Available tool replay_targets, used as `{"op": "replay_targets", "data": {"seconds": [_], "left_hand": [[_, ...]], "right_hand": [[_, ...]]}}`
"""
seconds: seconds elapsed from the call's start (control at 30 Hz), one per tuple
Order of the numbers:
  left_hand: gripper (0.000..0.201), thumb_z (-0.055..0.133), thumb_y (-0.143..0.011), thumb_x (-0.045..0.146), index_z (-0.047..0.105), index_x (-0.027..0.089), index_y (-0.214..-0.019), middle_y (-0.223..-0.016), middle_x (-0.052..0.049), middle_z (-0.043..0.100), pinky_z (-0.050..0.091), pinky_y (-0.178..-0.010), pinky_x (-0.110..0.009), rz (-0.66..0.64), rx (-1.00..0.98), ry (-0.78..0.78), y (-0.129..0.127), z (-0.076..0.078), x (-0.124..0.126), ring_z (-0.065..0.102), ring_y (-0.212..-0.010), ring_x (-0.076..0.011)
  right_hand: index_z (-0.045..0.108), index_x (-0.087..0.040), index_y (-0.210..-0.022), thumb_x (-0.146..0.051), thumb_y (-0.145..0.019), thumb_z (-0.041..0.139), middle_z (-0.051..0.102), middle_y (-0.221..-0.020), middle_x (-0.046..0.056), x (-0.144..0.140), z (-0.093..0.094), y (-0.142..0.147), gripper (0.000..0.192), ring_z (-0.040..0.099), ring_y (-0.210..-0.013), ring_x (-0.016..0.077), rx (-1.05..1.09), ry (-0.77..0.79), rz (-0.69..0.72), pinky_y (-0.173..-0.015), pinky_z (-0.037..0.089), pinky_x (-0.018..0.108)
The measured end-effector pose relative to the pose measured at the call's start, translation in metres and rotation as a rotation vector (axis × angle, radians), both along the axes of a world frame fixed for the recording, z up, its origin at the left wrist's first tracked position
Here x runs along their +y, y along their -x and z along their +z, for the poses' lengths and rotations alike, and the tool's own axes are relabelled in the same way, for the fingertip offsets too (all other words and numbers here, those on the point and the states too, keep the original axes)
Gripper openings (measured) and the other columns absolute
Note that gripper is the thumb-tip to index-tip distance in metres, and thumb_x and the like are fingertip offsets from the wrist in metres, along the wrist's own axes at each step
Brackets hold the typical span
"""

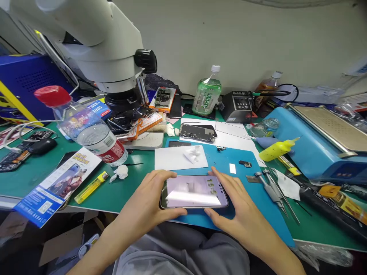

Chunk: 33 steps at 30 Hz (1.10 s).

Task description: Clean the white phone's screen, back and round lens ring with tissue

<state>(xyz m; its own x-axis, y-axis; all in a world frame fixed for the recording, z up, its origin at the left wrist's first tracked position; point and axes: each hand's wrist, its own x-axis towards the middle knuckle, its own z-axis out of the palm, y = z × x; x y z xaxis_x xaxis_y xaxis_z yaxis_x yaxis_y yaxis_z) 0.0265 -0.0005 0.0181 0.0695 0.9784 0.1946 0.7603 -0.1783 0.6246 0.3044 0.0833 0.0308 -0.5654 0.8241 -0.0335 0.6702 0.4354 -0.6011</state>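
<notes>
From my head camera, my left hand (149, 198) curls round the left end of a slim black smartphone with a lit, pale glossy screen (194, 191), thumb along its near edge and fingers (160, 175) bent over the far edge, gripping it. My right hand (236, 208) clasps the right end, fingers (222, 179) half spread over the top corner, thumb under the near edge. The phone lies flat, lengthways, on the blue rubber work mat (258, 198), just before a white paper sheet (174, 157). Steel tweezers (272, 191) lie right of my hand.
</notes>
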Motion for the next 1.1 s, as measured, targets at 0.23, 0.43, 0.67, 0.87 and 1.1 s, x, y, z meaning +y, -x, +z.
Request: {"op": "replay_targets", "data": {"seconds": [0.23,0.43,0.67,0.87,1.1], "left_hand": [[0.099,0.086,-0.088,0.049,0.025,0.033,-0.164,-0.160,-0.012,0.054,0.052,-0.117,-0.055,0.029,0.129,-0.038,0.005,-0.002,-0.009,0.050,-0.148,-0.0348],[0.059,0.074,-0.099,0.049,0.049,0.027,-0.147,-0.139,-0.012,0.063,0.055,-0.104,-0.045,0.144,0.158,-0.166,0.005,-0.011,-0.025,0.059,-0.130,-0.0296],[0.030,0.052,-0.111,0.029,0.069,0.026,-0.136,-0.099,-0.005,0.069,0.055,-0.085,-0.037,0.029,0.112,-0.360,-0.016,-0.020,-0.039,0.067,-0.090,-0.0196],[0.047,0.065,-0.102,0.009,0.069,0.033,-0.142,-0.103,-0.002,0.071,0.053,-0.085,-0.032,0.022,0.116,-0.372,-0.016,-0.029,-0.033,0.065,-0.093,-0.0158],[0.042,0.073,-0.099,0.013,0.073,0.037,-0.133,-0.105,-0.001,0.068,0.051,-0.096,-0.034,0.186,0.071,-0.364,-0.021,-0.026,-0.034,0.062,-0.103,-0.0188]], "right_hand": [[0.019,-0.044,-0.169,-0.058,-0.099,0.065,0.049,-0.163,0.008,0.007,-0.009,-0.007,0.085,0.052,-0.150,0.0339,-0.103,-0.207,0.084,-0.114,0.059,0.054],[0.037,-0.048,-0.164,-0.061,-0.096,0.068,0.064,-0.150,0.004,0.028,0.013,-0.009,0.076,0.066,-0.133,0.0345,-0.120,-0.287,0.193,-0.104,0.062,0.050],[0.069,-0.035,-0.123,-0.039,-0.109,0.049,0.075,-0.126,0.002,0.054,0.045,0.062,0.024,0.070,-0.116,0.0239,0.077,-0.015,0.303,-0.096,0.058,0.038],[0.067,-0.029,-0.114,-0.030,-0.110,0.045,0.075,-0.115,-0.001,0.068,0.048,0.117,0.022,0.069,-0.105,0.0173,-0.009,0.125,0.491,-0.091,0.053,0.034],[0.067,-0.029,-0.106,-0.029,-0.105,0.057,0.075,-0.103,-0.004,0.083,0.046,0.133,0.010,0.066,-0.091,0.0154,-0.085,0.155,0.611,-0.078,0.047,0.030]]}}
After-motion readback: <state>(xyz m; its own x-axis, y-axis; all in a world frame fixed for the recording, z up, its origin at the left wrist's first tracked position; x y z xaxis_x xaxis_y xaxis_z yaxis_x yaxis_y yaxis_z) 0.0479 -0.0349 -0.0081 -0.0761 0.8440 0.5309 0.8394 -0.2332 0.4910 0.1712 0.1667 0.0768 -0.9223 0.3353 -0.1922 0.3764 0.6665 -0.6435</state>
